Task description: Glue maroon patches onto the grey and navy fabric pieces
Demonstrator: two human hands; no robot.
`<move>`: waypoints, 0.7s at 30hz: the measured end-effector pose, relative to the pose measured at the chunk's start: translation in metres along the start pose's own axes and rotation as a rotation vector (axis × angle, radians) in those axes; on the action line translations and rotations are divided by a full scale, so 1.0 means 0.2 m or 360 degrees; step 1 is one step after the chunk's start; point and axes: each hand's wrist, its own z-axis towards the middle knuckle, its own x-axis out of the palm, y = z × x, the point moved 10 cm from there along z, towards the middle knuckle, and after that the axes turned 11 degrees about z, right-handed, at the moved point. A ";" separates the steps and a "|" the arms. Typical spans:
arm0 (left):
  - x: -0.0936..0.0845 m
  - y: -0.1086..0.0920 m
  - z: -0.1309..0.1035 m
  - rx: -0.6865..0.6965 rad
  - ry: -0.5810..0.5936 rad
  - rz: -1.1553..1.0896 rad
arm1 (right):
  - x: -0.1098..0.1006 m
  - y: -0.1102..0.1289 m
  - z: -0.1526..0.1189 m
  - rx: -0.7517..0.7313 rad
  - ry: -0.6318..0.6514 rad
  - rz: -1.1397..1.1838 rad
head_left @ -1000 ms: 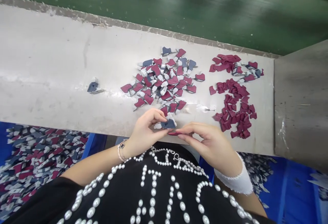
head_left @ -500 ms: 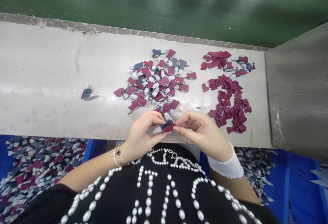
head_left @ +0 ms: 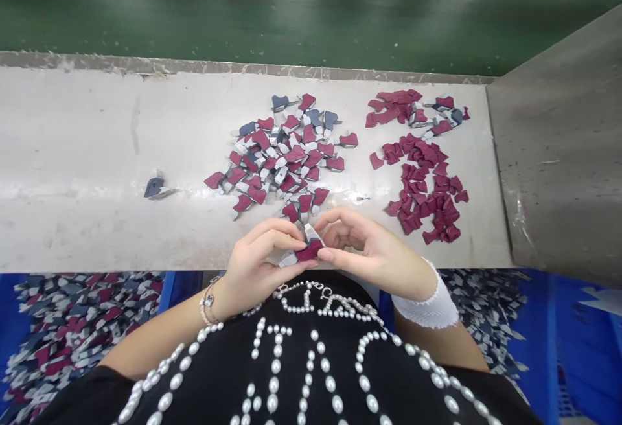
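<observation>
Near the table's front edge, my left hand (head_left: 265, 255) pinches a small maroon, blue and white piece (head_left: 310, 250) between thumb and fingertips. The thumb and fingers of my right hand (head_left: 372, 253) close on the same piece from the right. Its maroon face is turned up, with white tabs sticking out at the top and left. Just beyond my hands lies a pile of similar pieces (head_left: 294, 156), maroon and blue with white tabs. Flat maroon pieces (head_left: 427, 153) lie scattered to the right.
A lone blue piece (head_left: 154, 186) rests on the white table (head_left: 72, 172) at the left. At the back right is a small group of assembled pieces (head_left: 442, 128). Bins full of pieces (head_left: 97, 308) stand below the front edge. A metal panel (head_left: 558, 146) bounds the right side.
The held piece now shows more of its maroon face and less blue. My right fingers have come closer around it. The view has shifted slightly, so the table contents appear further left.
</observation>
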 end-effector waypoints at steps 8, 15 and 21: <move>0.00 -0.06 -0.02 0.0128 0.0084 0.0060 | 0.07 0.07 -0.02 -0.0130 0.0068 -0.0272; -0.02 -0.09 -0.01 0.0161 0.0031 0.0066 | 0.10 0.13 -0.04 -0.0251 -0.0095 -0.0637; -0.07 -0.01 -0.02 -0.0020 -0.0107 -0.0192 | 0.13 0.17 -0.06 -0.0347 0.0022 -0.0468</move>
